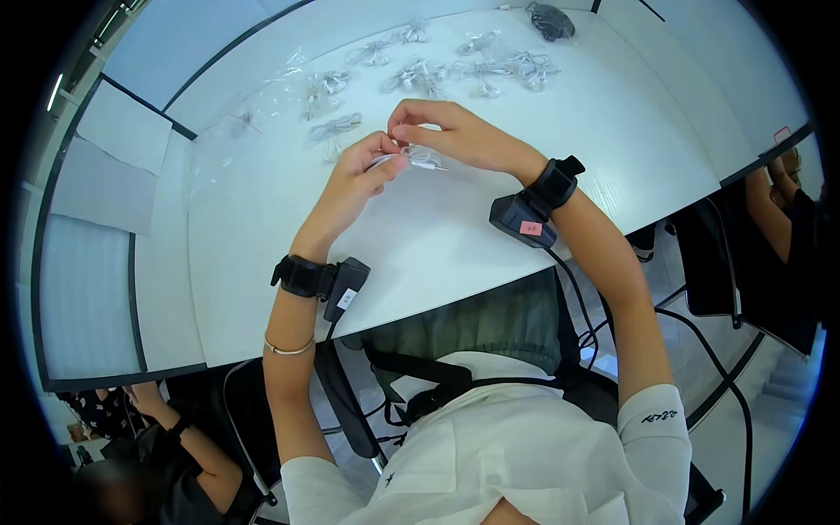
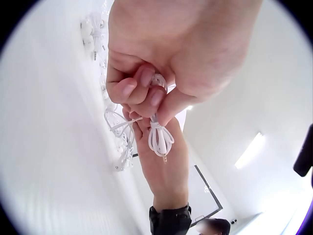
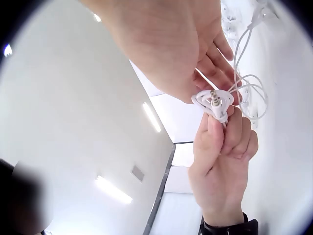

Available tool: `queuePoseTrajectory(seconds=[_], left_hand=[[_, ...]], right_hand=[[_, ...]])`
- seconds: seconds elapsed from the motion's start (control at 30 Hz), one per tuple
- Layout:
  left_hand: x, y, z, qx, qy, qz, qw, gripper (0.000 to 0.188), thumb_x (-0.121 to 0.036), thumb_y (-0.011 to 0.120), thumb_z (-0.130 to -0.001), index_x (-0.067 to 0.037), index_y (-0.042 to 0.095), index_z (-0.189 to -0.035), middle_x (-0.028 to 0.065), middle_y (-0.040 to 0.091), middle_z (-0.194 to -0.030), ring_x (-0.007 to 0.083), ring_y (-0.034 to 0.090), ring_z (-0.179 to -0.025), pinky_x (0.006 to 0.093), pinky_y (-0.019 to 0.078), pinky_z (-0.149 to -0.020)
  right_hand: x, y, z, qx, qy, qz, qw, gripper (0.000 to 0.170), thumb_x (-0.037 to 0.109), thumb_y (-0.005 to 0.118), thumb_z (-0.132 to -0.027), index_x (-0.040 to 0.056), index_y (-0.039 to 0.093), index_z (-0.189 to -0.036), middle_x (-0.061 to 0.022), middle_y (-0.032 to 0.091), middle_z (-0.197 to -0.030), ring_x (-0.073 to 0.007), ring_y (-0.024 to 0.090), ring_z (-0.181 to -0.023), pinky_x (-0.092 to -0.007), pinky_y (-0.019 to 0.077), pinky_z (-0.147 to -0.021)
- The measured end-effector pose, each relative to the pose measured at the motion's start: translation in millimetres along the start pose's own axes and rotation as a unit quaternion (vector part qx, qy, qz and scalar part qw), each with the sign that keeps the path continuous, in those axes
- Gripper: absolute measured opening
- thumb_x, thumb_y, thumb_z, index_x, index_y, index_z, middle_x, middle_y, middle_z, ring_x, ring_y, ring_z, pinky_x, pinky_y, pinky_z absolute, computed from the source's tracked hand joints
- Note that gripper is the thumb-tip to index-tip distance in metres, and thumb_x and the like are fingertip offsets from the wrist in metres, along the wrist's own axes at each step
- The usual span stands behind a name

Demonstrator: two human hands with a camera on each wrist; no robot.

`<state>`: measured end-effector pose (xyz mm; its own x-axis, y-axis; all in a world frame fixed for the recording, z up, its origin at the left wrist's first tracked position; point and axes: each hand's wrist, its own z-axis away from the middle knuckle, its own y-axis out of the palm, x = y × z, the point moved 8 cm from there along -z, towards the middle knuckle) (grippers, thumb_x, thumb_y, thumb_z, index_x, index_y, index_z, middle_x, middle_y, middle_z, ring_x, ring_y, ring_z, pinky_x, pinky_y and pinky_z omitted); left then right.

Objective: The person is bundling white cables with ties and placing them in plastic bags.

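Note:
My left hand (image 1: 354,179) pinches a small coiled white earphone cable (image 1: 422,157) between thumb and curled fingers, over the white table. Wraps of cord bind the coil's loops at the middle in the left wrist view. A metal jack plug (image 3: 215,100) sticks out of the bundle, seen end-on in the right wrist view. Just beyond the left fingertips, my right hand (image 1: 459,136) has its thumb and fingers brought together on a strand of the same cable. Loose thin loops (image 3: 254,93) hang beside the right fingers. The left fingers hide part of the coil.
Several coiled white cables (image 1: 416,77) lie along the back of the white table (image 1: 254,254). One bundle (image 1: 334,127) sits nearer, left of the hands. Clear plastic bags (image 1: 284,83) and a dark bundle (image 1: 551,22) lie farther back. Other people sit at both sides.

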<state>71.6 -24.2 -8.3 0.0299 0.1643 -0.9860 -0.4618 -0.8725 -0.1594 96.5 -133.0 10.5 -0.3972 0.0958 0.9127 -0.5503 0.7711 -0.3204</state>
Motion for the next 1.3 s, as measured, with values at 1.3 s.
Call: queuePoseTrajectory(seconds=[1.3], left_hand=[[-30.6, 13.0, 9.9, 0.023, 0.085, -0.042, 0.995, 0.014, -0.020, 0.051, -0.091, -0.006, 0.047, -0.091, -0.0009, 0.046, -0.087, 0.0082, 0.044, -0.088, 0.0229, 0.0335, -0.082]], right_hand=[[11.3, -11.2, 4.3, 0.078, 0.008, 0.001, 0.997, 0.028, 0.030, 0.054, -0.091, 0.0062, 0.059, -0.077, 0.0044, 0.053, -0.070, -0.0039, 0.043, -0.068, -0.0214, 0.0329, -0.062]])
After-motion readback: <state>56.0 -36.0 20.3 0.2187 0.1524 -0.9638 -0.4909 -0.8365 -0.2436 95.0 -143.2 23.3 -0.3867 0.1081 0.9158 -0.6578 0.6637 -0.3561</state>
